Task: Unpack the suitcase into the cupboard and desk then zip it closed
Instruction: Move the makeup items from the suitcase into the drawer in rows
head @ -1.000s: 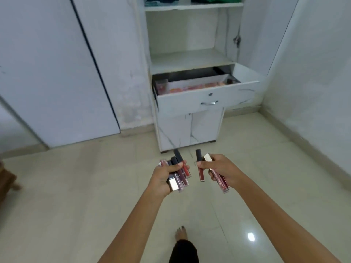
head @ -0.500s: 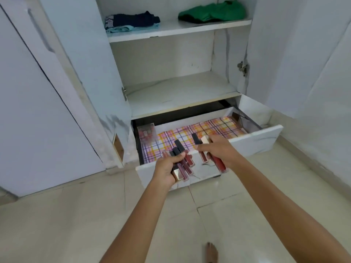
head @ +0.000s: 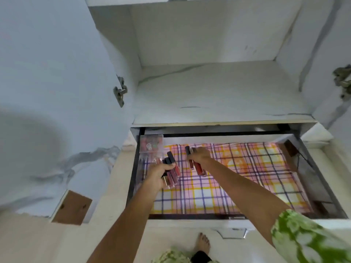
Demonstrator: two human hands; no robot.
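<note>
The white cupboard's drawer (head: 197,223) stands pulled out, lined with pink, yellow and purple checked paper (head: 237,179). Both my hands hover over its left half. My left hand (head: 158,175) grips a bunch of several lip gloss tubes (head: 171,172) with dark caps. My right hand (head: 199,155) holds two red lip gloss tubes (head: 197,168), caps pointing away from me. A clear plastic box (head: 151,144) of small cosmetics sits in the drawer's far left corner.
Above the drawer a bare white shelf (head: 218,95) runs across the cupboard. The open left door (head: 53,92) with its hinge (head: 120,92) stands close on the left. My bare foot (head: 202,243) is on the tiled floor just before the drawer front.
I have walked up to the cupboard and leaned in; both hands, still holding the tubes, have moved from in front of the drawer to above its lining.
</note>
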